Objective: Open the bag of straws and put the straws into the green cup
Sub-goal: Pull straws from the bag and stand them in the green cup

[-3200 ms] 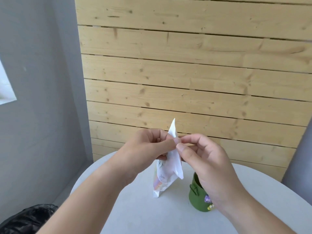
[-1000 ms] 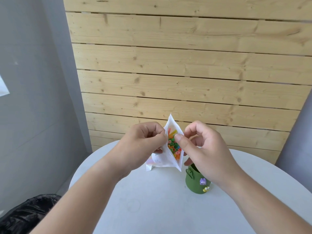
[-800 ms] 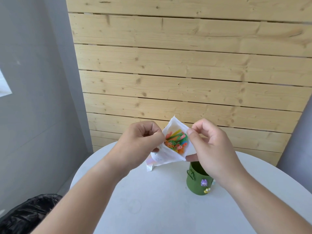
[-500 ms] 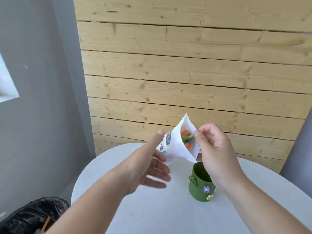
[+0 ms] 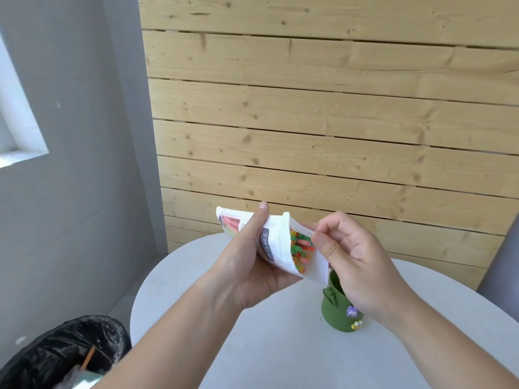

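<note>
Round pale grey table [image 5: 280,346] against a wall of horizontal light pine planks [image 5: 323,122], grey plaster wall [image 5: 75,178] to the left with a bright window recess [image 5: 16,122], black-lined bin [image 5: 56,357] on the floor at lower left.

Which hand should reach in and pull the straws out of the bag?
Probably the right hand: it pinches the bag's open edge beside the straws, above the green cup. The left hand cradles the bag.

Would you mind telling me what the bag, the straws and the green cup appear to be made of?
Bag: likely matte white paper or plastic film; it creases and carries print.
Straws: probably plastic, given the bright orange and green tube ends.
Green cup: matte olive finish with a small loop handle, perhaps painted metal or ceramic; unclear.
</note>
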Motion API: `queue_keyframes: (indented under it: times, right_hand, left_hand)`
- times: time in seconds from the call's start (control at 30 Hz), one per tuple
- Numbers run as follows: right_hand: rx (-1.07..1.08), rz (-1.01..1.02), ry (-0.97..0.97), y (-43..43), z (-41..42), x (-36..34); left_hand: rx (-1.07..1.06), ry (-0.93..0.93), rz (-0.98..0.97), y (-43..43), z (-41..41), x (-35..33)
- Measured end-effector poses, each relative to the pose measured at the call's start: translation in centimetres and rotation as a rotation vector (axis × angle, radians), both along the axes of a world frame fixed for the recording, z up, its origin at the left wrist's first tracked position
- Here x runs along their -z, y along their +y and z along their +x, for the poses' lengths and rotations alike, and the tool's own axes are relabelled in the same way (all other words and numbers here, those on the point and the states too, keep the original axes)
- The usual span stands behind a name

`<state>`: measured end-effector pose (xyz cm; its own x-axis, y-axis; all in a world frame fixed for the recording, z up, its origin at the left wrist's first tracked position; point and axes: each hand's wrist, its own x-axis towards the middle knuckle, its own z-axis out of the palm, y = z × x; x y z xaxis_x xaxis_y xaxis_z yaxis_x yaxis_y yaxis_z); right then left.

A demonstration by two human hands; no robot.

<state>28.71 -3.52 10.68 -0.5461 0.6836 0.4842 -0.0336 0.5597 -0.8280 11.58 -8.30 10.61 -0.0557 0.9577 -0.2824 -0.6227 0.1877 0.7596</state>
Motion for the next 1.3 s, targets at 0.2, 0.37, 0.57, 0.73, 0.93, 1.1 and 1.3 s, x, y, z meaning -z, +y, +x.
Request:
queue_keyframes:
  times: [0.2,0.37,0.57,0.73,0.93,1.1,1.3]
  right_hand:
    - [-0.02,-0.078,-0.02,0.7,0.4,0.9]
    - [0.086,-0.246,0.049,0.9,0.0,1.5]
    - [0.211,-0.986,0.297,0.2,-1.5,1.5]
    - [0.123,-1.31,0.456,-0.7,-2.4,1.9]
    - [0.059,-1.385,0.498,-0.5,-2.8,2.8]
    - [0.143,-1.358,0.402,-0.3,-3.0,3.2]
    - [0.268,-1.314,0.272,-0.3,-3.1,3.3]
  left_hand:
    - [-0.125,-0.097,0.025,0.7,0.0,-0.2]
    - [-0.27,-0.142,0.127,1.6,-0.8,0.7]
    - [-0.407,0.012,0.322,2.0,-1.7,1.3]
    - [-0.475,0.362,0.484,1.7,-1.0,1.0]
    - [-0.536,0.498,0.444,1.6,0.7,1.0]
    - [-0.549,0.531,0.463,1.8,0.6,1.0]
    - [-0.531,0.635,0.516,1.6,1.6,0.9]
